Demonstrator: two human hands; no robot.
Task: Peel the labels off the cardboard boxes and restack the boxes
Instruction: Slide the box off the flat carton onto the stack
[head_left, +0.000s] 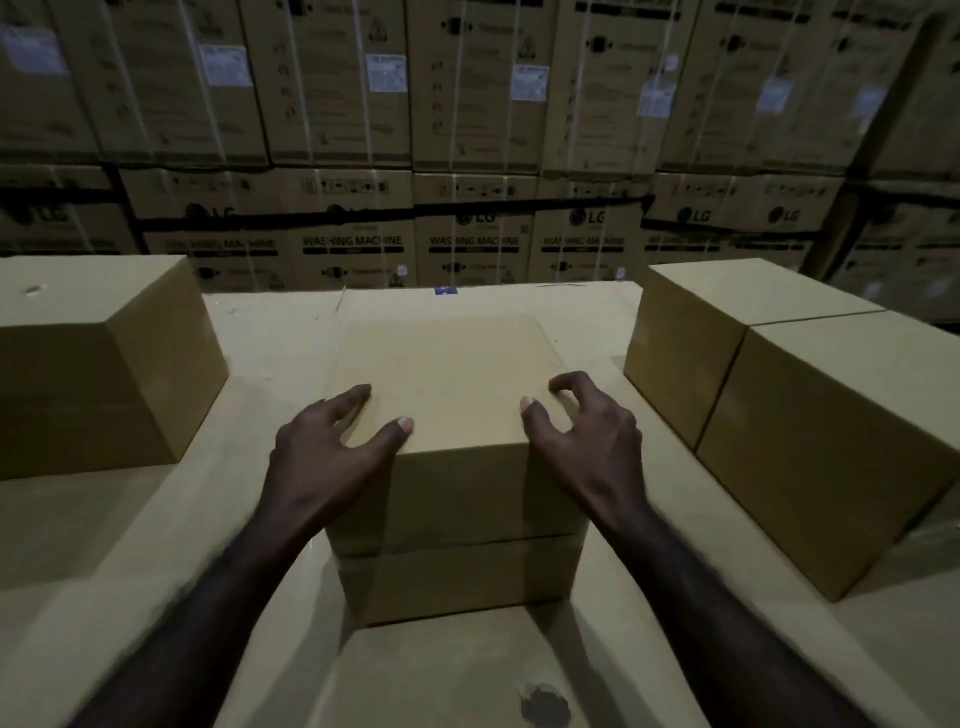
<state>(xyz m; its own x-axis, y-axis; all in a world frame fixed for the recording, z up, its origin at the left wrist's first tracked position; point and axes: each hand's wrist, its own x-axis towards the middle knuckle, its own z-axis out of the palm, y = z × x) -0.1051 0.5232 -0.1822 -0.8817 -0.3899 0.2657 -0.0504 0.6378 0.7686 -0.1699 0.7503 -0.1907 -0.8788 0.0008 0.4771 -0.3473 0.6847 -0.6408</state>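
- A plain cardboard box (447, 384) is stacked on a second box (462, 582) at the centre of the cardboard-covered worktop (270, 338).
- The left hand (332, 441) is spread at the top box's near left corner, thumb and fingers resting on it.
- The right hand (582, 426) is loosely curled at the near right corner, fingertips touching.
- Further boxes (93, 358) are seen at both sides.

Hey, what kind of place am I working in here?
Most likely a warehouse or appliance stockroom. A wall of strapped washing machine cartons with white labels fills the background, and plain cardboard boxes sit stacked in front.
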